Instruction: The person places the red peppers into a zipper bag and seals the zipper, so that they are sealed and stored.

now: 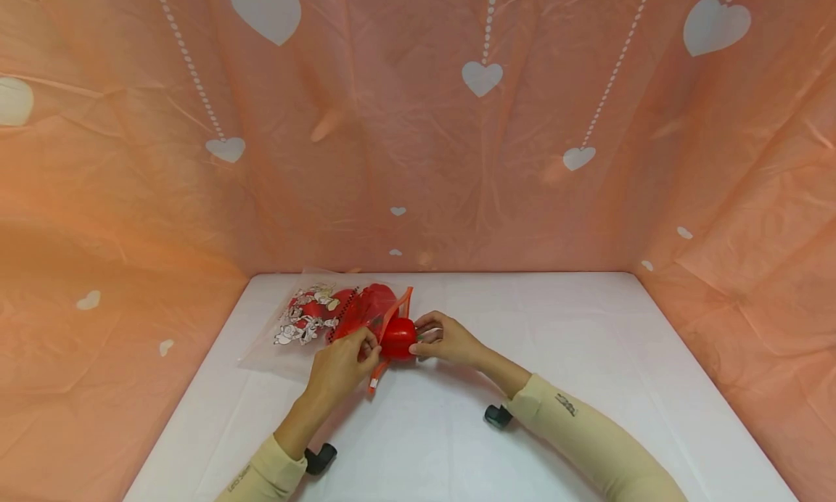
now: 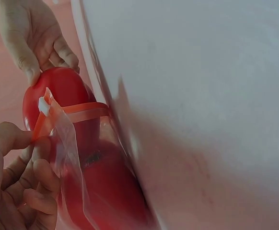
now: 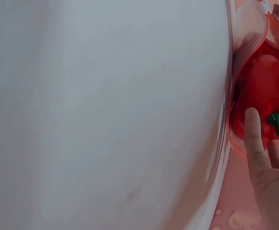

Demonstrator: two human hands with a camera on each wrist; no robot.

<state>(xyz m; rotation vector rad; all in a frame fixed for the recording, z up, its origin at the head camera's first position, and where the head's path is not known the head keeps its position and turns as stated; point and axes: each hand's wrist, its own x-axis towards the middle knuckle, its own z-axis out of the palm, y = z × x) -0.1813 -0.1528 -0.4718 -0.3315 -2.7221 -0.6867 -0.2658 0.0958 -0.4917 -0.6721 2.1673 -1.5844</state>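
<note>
A clear zip bag [image 1: 266, 348] with cartoon figures and an orange zip edge lies toward the table's far left, with red contents showing through it. My left hand [image 1: 342, 364] pinches the orange edge [image 2: 41, 125] at the bag's mouth, near the white slider [image 2: 44, 105]. A red bell pepper [image 1: 399, 338] sits in that mouth, partly inside, its green stem [image 3: 276, 122] facing my right hand [image 1: 451, 340]. The thumb and fingers of my right hand hold the pepper from its stem end. Behind it in the bag lies another red item [image 2: 106, 191], partly hidden by the plastic.
The white table [image 1: 522, 429] spreads out in front and to the right. An orange-pink curtain [image 1: 444, 161] with white hearts stands behind and along both sides. Dark wrist devices [image 1: 321, 459] sit by both sleeves.
</note>
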